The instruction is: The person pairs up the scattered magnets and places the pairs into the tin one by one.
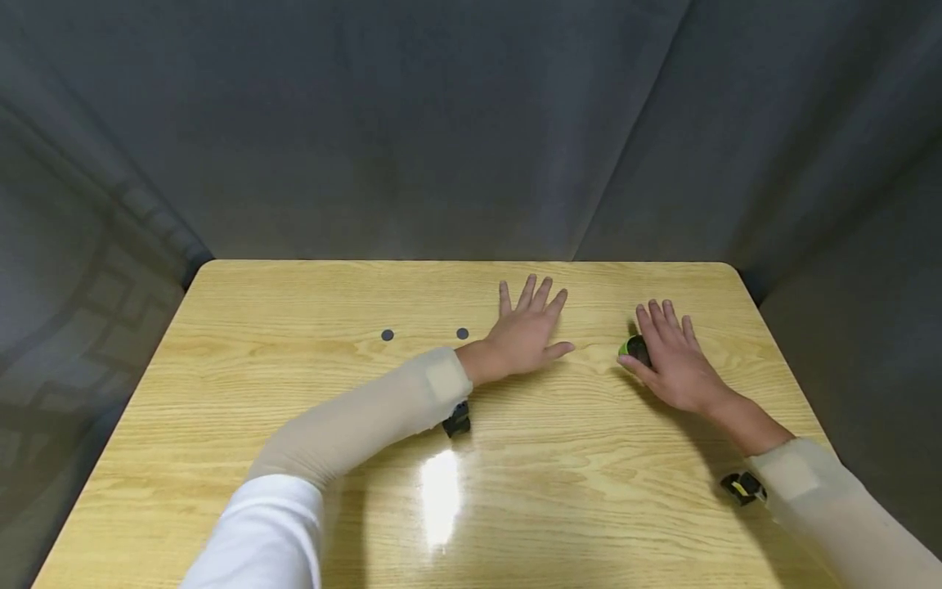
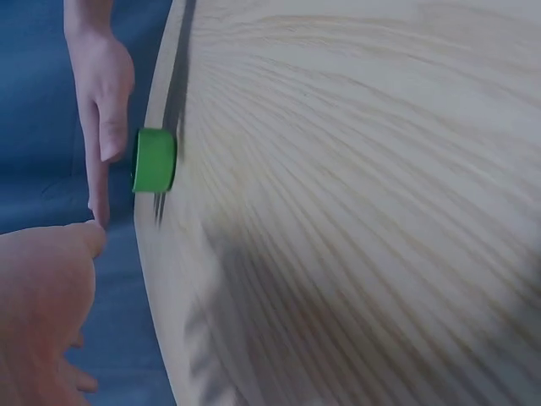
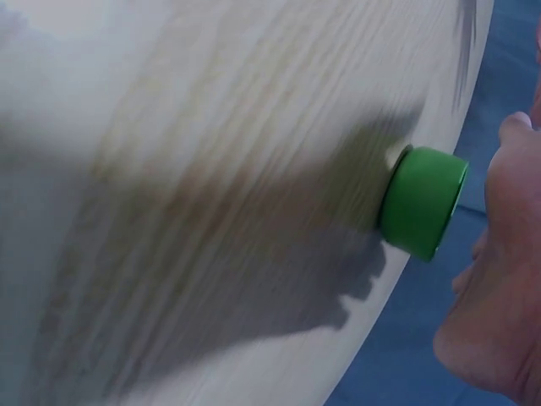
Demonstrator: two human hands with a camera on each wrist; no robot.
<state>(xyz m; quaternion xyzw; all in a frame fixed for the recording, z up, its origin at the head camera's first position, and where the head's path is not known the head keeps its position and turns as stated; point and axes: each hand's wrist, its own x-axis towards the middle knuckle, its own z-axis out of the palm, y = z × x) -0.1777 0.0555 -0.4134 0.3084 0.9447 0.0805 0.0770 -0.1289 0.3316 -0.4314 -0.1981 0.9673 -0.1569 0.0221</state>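
Note:
A short green cylinder (image 1: 637, 352) with a dark upper face stands on the wooden table, partly covered by my right hand in the head view. The right hand (image 1: 677, 368) hovers over it with straight fingers. In the right wrist view a gap shows between that hand (image 3: 511, 254) and the cylinder (image 3: 423, 203). My left hand (image 1: 524, 335) is held over the table to the left, fingers spread, holding nothing. From the left wrist camera, the cylinder (image 2: 155, 161) appears beyond the left hand (image 2: 42, 296).
Two small dark discs (image 1: 388, 335) lie on the table (image 1: 294, 294) left of the left hand. Grey curtains (image 1: 368, 131) surround the table at the back and sides. A small black camera (image 1: 458, 419) hangs under the left wrist, another (image 1: 742, 488) under the right.

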